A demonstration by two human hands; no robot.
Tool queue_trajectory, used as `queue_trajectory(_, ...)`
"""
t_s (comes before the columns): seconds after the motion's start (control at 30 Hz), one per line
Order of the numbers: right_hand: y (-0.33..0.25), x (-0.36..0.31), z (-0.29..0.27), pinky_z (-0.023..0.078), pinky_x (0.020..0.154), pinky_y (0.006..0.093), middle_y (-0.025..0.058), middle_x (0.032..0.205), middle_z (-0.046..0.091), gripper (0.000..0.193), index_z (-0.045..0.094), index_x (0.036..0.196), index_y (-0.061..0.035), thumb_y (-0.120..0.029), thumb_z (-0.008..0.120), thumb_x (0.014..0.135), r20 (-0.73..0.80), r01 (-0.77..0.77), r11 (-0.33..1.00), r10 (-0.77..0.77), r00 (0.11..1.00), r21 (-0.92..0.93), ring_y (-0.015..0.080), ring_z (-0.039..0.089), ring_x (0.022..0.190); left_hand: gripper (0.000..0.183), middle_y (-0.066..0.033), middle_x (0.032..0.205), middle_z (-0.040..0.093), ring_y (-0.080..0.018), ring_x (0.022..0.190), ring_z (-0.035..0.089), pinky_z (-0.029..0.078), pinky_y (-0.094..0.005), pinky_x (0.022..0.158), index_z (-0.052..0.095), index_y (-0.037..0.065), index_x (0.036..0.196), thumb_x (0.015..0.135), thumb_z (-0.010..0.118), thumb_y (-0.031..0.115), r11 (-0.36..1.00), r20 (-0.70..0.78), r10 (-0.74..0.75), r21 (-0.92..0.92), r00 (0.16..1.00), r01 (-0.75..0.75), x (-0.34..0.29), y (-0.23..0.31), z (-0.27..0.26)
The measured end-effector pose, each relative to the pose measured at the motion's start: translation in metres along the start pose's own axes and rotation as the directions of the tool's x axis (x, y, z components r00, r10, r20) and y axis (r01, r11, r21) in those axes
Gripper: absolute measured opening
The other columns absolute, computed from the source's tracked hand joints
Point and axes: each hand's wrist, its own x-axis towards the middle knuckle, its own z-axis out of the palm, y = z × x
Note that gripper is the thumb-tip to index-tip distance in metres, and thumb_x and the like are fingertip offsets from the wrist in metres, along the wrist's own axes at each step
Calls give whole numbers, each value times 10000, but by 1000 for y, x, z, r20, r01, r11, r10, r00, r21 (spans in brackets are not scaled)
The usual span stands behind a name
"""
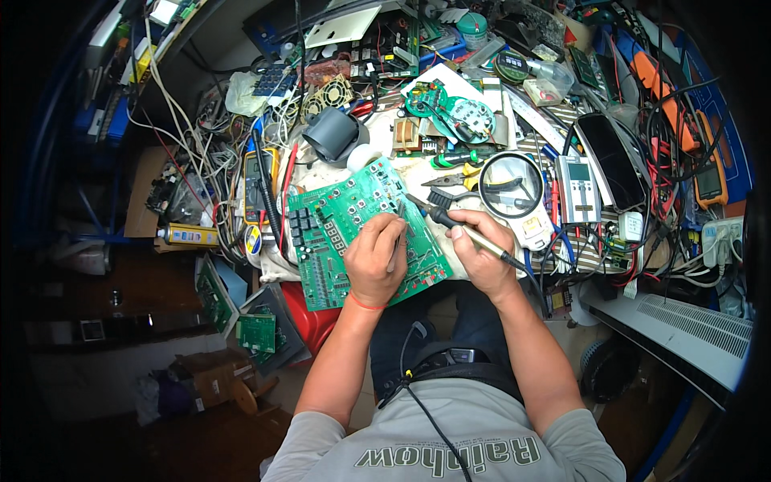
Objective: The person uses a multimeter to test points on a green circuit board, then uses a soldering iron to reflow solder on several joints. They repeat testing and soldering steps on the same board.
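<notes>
1 shirt bears lettering; right grip clasps a soldering iron, left grip a thin tool over a circuit board.

A round magnifier lies right of centre near pliers; a grey cylinder upper centre, a yellow-edged meter at left, a cardboard box lower left.

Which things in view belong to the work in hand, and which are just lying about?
Work in hand:
green circuit board, beneath the left hand
corded pen-shaped tool, probably a soldering iron, in the right hand

Apparently lying about:
round magnifying glass
pliers
black brush
dark-screened phone-like device
</notes>
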Motion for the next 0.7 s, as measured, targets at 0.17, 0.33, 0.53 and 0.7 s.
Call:
queue_trajectory(0.17,0,0,0,599,723,343,154,903,771,215,753,1123,19,-68,749,926,2,-3,1000,3,1000,1,239,763,790,307,-118,1065,725,-312,891,750,613,-384,745,719,35,1063,790,802,-79,1000,-4,-9,-15,1000,9,3,2,-1)
queue_trajectory(0.33,1,-1,0,598,726,338,148,910,773,210,754,1127,11,-70,749,933,3,-8,1000,8,1000,3,232,763,795,274,-135,1050,724,-330,885,745,607,-393,744,708,26,1063,825,790,-79,998,6,-56,-33,998,56,9,6,-1)
queue_trajectory(0.53,1,0,0,597,728,339,144,919,776,205,754,1128,4,-76,750,939,12,-24,1000,24,1000,11,231,766,805,235,-153,1032,727,-344,898,736,603,-398,770,698,12,1055,854,780,-78,996,-16,-71,-49,997,70,16,1,4)
queue_trajectory(0.7,1,1,-1,609,756,321,127,894,793,213,724,1172,28,-75,704,987,35,25,999,-24,999,-37,202,781,810,251,-143,1047,716,-344,909,734,602,-405,770,696,19,1065,842,775,-66,998,-15,-46,-31,999,46,16,-1,5)
